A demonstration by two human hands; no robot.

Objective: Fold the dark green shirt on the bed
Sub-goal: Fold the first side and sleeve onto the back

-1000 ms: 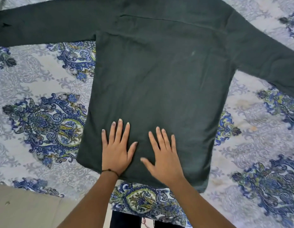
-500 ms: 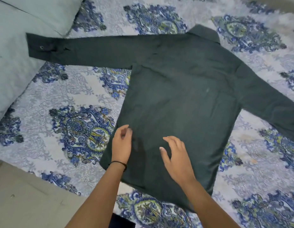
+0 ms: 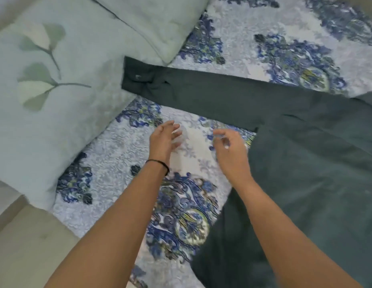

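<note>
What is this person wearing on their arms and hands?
Both forearms are bare, no sleeves in view. A thin black cord bracelet circles the wrist below the left hand. The right hand has no wristband. Neither is gloved; blur hides any rings.

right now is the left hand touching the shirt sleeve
Apart. The head view shows a strip of patterned bedsheet between the left hand and the sleeve.
</note>
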